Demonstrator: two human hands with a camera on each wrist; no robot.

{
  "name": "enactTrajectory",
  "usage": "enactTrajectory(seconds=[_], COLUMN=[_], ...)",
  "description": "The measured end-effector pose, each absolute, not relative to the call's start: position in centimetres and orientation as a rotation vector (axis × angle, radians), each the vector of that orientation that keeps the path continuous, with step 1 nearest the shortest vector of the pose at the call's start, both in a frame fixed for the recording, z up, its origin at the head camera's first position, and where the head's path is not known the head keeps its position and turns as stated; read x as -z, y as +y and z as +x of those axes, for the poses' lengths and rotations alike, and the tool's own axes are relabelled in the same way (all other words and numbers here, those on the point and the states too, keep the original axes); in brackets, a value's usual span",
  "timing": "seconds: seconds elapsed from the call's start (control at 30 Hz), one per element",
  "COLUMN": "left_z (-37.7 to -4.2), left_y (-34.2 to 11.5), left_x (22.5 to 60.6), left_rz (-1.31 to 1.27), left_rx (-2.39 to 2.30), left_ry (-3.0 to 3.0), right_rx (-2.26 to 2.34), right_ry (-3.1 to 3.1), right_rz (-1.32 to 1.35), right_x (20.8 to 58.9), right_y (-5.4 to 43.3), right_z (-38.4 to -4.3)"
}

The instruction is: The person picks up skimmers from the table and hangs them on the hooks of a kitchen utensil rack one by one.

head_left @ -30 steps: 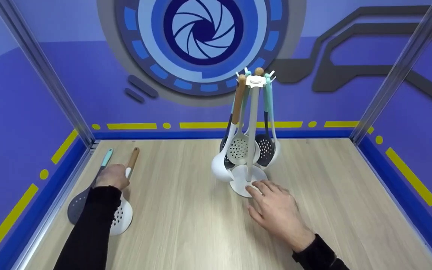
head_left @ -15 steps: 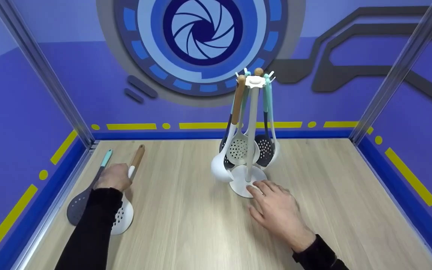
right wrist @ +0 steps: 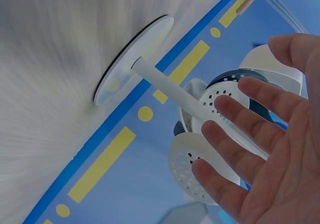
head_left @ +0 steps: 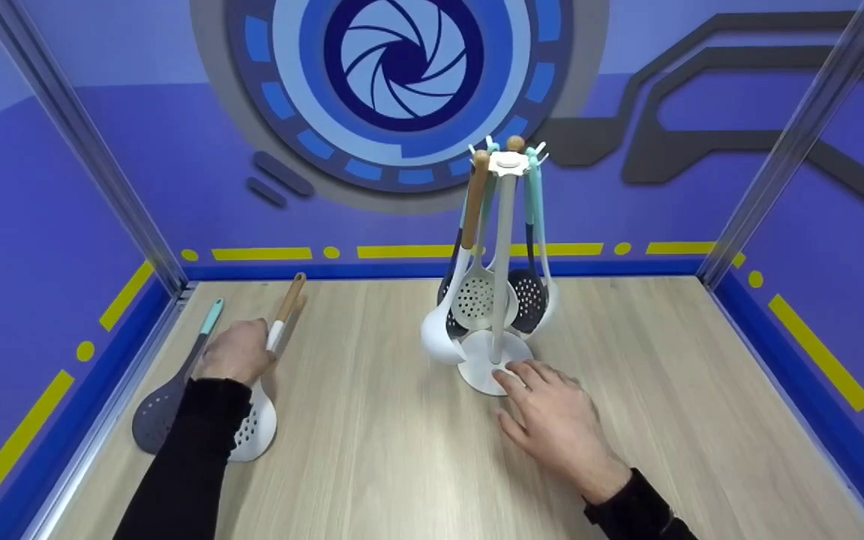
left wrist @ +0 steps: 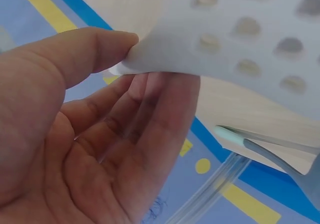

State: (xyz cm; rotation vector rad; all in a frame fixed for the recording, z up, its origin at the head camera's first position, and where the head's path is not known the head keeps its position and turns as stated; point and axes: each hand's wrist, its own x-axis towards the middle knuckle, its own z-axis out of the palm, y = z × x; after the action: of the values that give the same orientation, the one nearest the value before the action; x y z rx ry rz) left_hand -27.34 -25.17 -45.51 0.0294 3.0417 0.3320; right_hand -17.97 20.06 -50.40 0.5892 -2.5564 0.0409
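Left hand grasps a white skimmer

At the near left of the counter, the left hand has its grip clenched on the white slotted skimmer, its wooden handle end pointing far. A grey slotted spoon lies just left of it. The right hand rests released, fingers straight, touching the base of the utensil stand at centre

grey skimmer, wooden table
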Motion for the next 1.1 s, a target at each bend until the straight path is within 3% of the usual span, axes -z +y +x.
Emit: enactTrajectory(seconds=[1.1], left_z=[-26.2], left_y=[-20.0], left_x=[44.0], left_rz=[0.241], left_rx=[-0.470], left_ry=[3.312], right_rx=[-0.101], right_ry=[-2.602], right_rz=[0.549], right_x=[49.7], right_y=[19.7], right_z=[-17.9])
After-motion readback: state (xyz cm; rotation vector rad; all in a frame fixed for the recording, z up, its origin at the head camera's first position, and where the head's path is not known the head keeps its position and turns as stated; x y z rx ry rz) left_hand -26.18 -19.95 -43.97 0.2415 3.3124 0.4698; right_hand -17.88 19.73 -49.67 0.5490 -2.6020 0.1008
